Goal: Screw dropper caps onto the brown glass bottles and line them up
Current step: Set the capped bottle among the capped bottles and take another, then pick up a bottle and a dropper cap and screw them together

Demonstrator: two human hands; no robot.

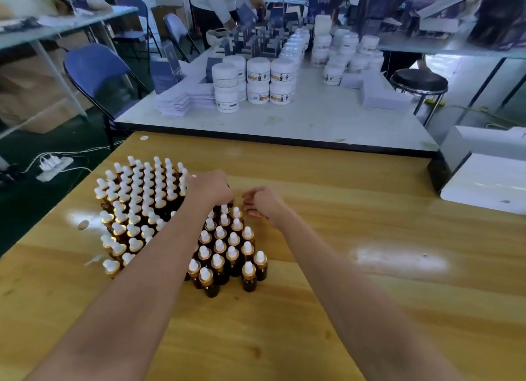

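Item: brown glass bottles with white rubber dropper caps and gold collars (219, 244). They are stood upright, long axis vertical, and packed in rows on the pale wooden bench (341, 295), centre-left of the frame.

Left hand (209, 188): set over the block's upper right corner, grip curled downward. Whether a bottle is clasped cannot be told.

Right hand (262, 203): just right of the block, grip loosely curled, nothing held.

The corner bottles are judged nearer the left hand.

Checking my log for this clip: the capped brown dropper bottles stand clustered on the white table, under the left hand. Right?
Not quite. The head view shows the dropper bottles clustered on the wooden table, not the white table behind it; the left hand is over them.
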